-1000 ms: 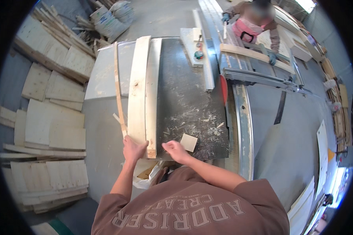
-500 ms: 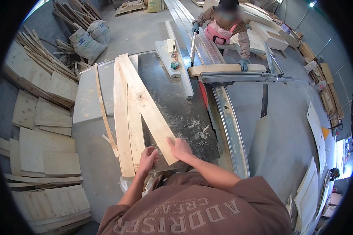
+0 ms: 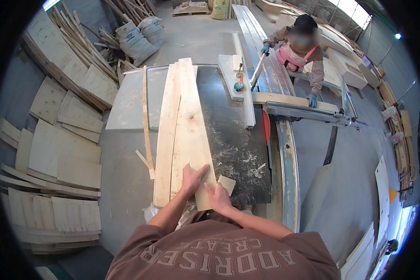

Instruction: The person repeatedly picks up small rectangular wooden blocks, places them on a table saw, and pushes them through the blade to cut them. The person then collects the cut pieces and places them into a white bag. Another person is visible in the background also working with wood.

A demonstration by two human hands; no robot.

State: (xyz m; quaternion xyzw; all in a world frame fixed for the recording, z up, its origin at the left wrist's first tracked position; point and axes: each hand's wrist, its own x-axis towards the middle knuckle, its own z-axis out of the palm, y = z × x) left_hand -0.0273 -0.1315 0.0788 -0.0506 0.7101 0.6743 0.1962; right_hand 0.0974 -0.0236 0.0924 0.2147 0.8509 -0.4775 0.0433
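A long pale board (image 3: 191, 119) lies on top of other long boards (image 3: 165, 140) on the dark saw table (image 3: 238, 149), its near end toward me. My left hand (image 3: 192, 178) grips the board's left edge close to that end, thumb across the top. On the opposite edge, a little nearer to me, my right hand (image 3: 218, 198) is closed with its thumb on the board's face. A small squarish wood piece (image 3: 227, 184) shows just beyond my right hand; whether the hand touches it cannot be made out.
Across the table a co-worker's gloved hand (image 3: 311, 99) rests on a timber (image 3: 284, 99) along the metal fence (image 3: 289, 111). A red guard (image 3: 266, 126) stands by the sliding rail (image 3: 289, 163). A thin strip (image 3: 146, 116) lies left of the boards. Panels (image 3: 65, 154) lean at far left.
The board has swung nearly parallel to those beneath. My left hand has moved onto its edge. The small wood piece has come into sight by my right hand. The view has shifted.
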